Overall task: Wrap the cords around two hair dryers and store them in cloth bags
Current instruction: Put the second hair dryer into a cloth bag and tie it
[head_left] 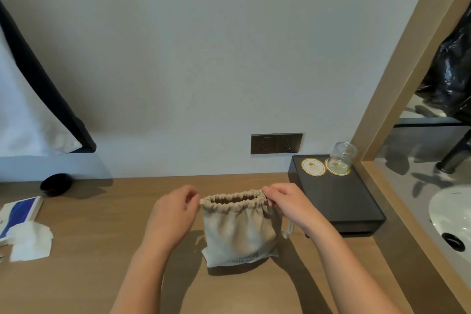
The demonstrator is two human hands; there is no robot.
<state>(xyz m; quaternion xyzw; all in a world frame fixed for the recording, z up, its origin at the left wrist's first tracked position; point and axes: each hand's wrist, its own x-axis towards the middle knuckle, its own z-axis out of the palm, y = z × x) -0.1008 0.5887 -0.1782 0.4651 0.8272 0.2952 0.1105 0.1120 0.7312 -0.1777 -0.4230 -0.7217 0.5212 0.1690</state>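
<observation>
A beige drawstring cloth bag [239, 232] stands upright on the wooden counter [102, 250], its gathered mouth partly open and dark print near its bottom. My left hand [173, 214] pinches the left end of the mouth. My right hand [288, 202] pinches the right end. A drawstring end [289, 231] hangs down the bag's right side. Neither hair dryer shows, and the bag's inside is hidden.
A black tray [341, 199] holding an upturned glass [342, 158] and round coasters sits right of the bag. Wall sockets [276, 143] are behind. A sink [451, 214] lies far right. A dark round dish [56, 184], white tissues [30, 239] and a blue-white packet [17, 211] lie left.
</observation>
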